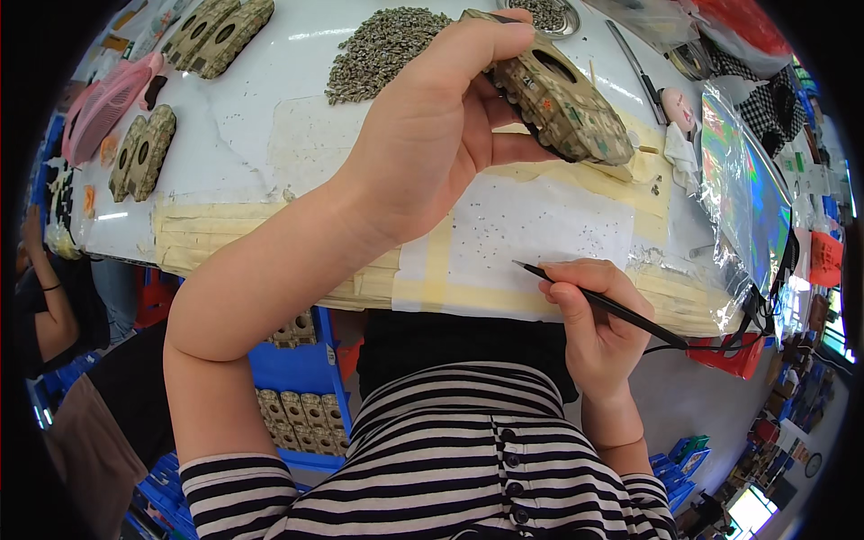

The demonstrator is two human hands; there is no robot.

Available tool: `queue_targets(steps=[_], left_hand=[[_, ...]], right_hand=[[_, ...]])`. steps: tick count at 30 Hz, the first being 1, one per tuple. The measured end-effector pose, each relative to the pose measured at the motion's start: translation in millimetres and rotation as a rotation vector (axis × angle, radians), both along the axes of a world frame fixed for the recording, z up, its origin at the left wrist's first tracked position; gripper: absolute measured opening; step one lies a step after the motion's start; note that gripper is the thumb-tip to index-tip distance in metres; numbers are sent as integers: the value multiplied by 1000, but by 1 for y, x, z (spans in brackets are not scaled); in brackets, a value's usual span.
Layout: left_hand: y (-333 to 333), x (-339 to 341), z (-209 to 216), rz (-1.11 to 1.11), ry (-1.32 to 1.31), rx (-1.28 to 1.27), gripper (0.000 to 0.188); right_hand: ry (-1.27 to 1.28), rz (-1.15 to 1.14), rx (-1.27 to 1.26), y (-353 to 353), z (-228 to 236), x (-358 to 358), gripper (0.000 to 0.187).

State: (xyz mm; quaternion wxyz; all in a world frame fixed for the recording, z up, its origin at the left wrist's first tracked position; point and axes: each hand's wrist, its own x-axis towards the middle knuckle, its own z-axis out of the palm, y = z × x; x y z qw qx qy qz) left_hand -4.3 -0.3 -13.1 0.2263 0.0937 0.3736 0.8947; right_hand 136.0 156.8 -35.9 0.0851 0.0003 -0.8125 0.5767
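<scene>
My left hand (418, 135) is raised over the table, its thumb and fingers wrapped round a camouflage-patterned toy tank hull (576, 108) with an oval opening in its top. Lower and to the right, my right hand (598, 328) grips a pair of black tweezers (634, 318) with a pale tip pointing left. The tip is over a white sheet of paper (540, 202) dotted with tiny pale bits. A large heap of small greenish-grey parts (382, 56) lies beyond my left hand.
More camouflage hulls (144, 153) stand at the left, near a pink basket (103, 103). A round metal dish (562, 16) of small parts sits at the back. Shiny plastic bags (742, 189) cover the right side. Blue crates (301, 387) with similar hulls are under the table.
</scene>
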Motion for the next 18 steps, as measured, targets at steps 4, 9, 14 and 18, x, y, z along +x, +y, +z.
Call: queue_targets(steps=[4,9,14,18], left_hand=[[0,0,0,0,-4,-3,28],[-1,-1,0,-2,-11,-7,29],[-2,-1,-1,-6,-23,-6,29],[-1,-1,0,-18,-36,-4,30]], right_hand=[[-4,-1,3,0,0,0,9],[4,-3,-4,0,-1,0,9],[2,-11,-34,0,-2,1,9],[-10,-8,-82,2,1,3,9]])
